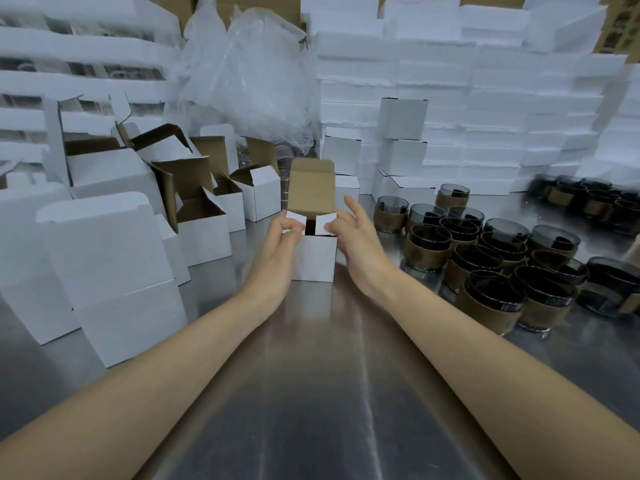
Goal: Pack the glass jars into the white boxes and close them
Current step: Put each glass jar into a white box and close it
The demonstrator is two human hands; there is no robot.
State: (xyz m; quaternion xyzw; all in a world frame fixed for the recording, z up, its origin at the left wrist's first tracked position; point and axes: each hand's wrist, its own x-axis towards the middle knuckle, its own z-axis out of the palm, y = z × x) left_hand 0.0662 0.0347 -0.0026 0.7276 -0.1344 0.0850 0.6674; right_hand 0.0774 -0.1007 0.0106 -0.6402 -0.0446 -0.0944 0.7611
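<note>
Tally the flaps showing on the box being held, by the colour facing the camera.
White side flaps: 2
Brown lid flap: 1
Total: 3

Single head-worn wide-angle view. Looks forward and down along the metal table (311, 393), centred on the open white box (317, 258). Sits close, within arm's reach of the box, high enough to see down on its top flaps. Takes in both forearms (450, 330) below the box, glass jars (485, 265) right of it, open boxes (204, 223) left of it, stacked white boxes (485, 98) behind it. Bends straight edges far from the box.
</note>
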